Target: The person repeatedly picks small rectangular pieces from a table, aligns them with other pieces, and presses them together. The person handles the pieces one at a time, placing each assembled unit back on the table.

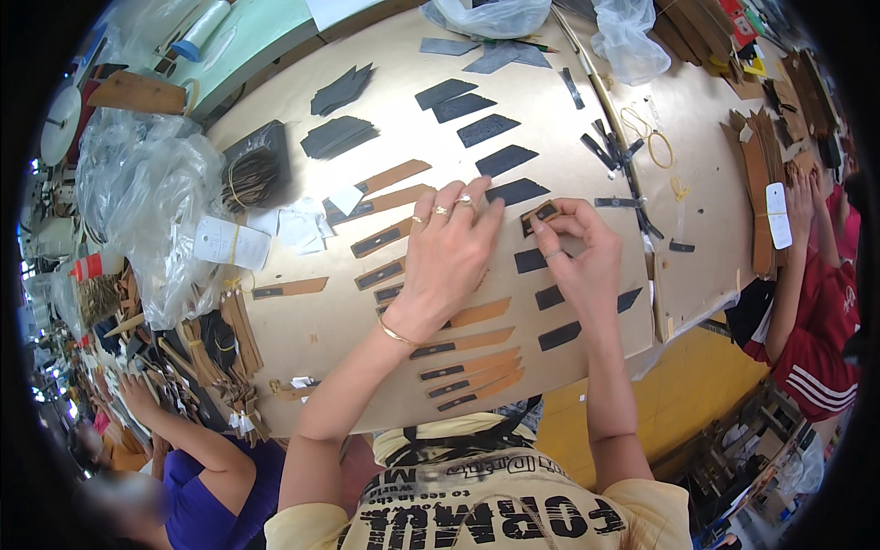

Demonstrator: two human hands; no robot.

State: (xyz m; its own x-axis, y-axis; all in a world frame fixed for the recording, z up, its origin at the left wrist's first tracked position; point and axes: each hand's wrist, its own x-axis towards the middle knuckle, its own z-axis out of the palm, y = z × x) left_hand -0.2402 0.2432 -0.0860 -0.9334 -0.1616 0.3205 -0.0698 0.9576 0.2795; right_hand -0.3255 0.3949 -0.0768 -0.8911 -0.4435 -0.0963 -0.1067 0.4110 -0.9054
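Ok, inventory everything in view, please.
Table surfaces: two, tan, centre and right
Strips: about ten, brown and black, mid-table
Slanted pieces: several, black, beside the strips
Stacks: two, dark, upper left
Banded bundle: one, dark, left
Plastic bags: several, clear, left and top
Large tags: two, white, left and right
Long pieces: several, brown, right
Co-workers: at least two, purple and red clothing, both sides
Rim clutter: uncountable, mixed, edges
Small piece: one, black and brown, right fingertips
Left hand: one, ringed, mid-table
Right hand: one, ringed, pinching small piece

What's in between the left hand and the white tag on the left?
In the head view, white papers lie nearer the tag, then tan-and-black strips nearer the left hand.
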